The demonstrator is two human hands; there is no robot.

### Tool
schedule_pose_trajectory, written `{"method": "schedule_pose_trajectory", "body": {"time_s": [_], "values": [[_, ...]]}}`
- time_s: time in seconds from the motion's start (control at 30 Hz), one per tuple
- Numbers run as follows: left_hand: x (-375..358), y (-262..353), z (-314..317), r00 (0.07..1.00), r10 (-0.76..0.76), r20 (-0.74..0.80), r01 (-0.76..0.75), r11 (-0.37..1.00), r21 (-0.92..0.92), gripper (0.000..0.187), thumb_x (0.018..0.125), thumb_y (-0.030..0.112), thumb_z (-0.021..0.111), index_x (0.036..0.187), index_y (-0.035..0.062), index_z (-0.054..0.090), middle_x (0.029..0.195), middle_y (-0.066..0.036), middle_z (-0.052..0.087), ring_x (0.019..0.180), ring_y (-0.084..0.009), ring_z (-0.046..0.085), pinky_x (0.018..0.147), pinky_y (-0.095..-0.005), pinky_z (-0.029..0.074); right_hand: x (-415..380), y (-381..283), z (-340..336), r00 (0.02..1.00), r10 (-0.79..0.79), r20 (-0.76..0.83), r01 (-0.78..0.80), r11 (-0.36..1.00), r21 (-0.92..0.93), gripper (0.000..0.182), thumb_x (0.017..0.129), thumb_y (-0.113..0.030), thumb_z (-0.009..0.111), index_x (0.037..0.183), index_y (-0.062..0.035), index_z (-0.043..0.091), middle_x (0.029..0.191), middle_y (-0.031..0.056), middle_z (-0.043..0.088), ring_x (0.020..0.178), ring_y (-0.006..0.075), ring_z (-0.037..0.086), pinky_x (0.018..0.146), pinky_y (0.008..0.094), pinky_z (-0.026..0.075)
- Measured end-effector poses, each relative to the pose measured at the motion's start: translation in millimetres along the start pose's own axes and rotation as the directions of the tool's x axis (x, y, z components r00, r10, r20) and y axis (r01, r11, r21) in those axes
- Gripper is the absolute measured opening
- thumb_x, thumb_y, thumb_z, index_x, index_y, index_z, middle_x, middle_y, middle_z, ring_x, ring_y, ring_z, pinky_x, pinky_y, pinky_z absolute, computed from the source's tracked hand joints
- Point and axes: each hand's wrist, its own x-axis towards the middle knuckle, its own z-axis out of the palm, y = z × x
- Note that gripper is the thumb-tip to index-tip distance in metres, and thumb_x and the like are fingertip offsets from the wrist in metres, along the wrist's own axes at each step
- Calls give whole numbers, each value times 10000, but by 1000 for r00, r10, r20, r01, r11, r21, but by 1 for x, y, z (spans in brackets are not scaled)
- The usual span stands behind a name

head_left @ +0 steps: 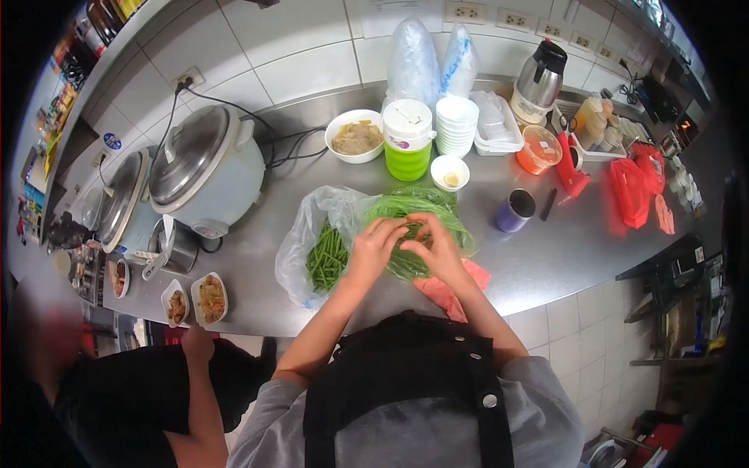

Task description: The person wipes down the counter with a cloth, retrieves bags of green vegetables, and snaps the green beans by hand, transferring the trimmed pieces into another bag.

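Note:
My left hand and my right hand meet over a green plastic bag on the steel counter. Fingertips of both hands are pinched close together; whatever lies between them is too small or hidden to make out. Dark green stalks show through the bag under my hands. Just left of my left hand lies an open clear plastic bag, with short cut green beans inside. A pink cloth lies under my right forearm, near the counter's front edge.
Behind my hands stand a green-and-white jug, a small white bowl and stacked bowls. A purple cup and a knife lie to the right. Large rice cookers stand left, where a person's hand is near food dishes.

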Motion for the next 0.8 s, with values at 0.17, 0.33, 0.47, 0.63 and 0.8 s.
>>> {"method": "schedule_pose_trajectory", "body": {"time_s": [0.17,0.33,0.47,0.63,0.8], "values": [[3,2,0,983,-180,32,182,955,-236,133,896,38,680,1021,-6,694,928,-140,723,786,-199,729,665,-292,567,2,28,6,963,-259,-70,236,942,-239,196,827,-163,752,938,-17,682,941,109,666,787,289,635,710,374,511],[5,0,-9,921,-342,185,385,872,-303,135,913,57,671,1025,-16,691,916,-94,727,762,-141,712,663,-273,568,-1,7,-4,940,-294,172,341,807,-483,196,813,-181,738,962,-56,707,898,81,602,883,277,592,720,406,495],[-2,-29,-15,849,-426,311,522,764,-379,115,912,69,678,985,-19,686,861,-67,712,726,-112,685,650,-245,551,-3,-7,-14,938,-263,226,341,817,-465,172,817,-184,731,942,-69,708,929,70,593,929,266,563,767,397,488],[-10,-29,-24,821,-337,460,475,851,-225,78,856,59,695,873,-7,657,709,-4,636,649,-67,594,611,-233,489,-2,-1,-24,912,-292,289,400,792,-461,110,824,-131,686,915,-70,697,951,64,598,949,261,556,805,382,479],[-3,-11,-24,814,-291,502,395,912,-111,67,854,28,668,913,-1,653,739,36,605,682,-39,541,645,-221,465,-2,8,-26,915,-286,284,391,798,-458,95,839,-102,660,911,-47,691,926,85,617,908,277,575,794,381,484]]}}
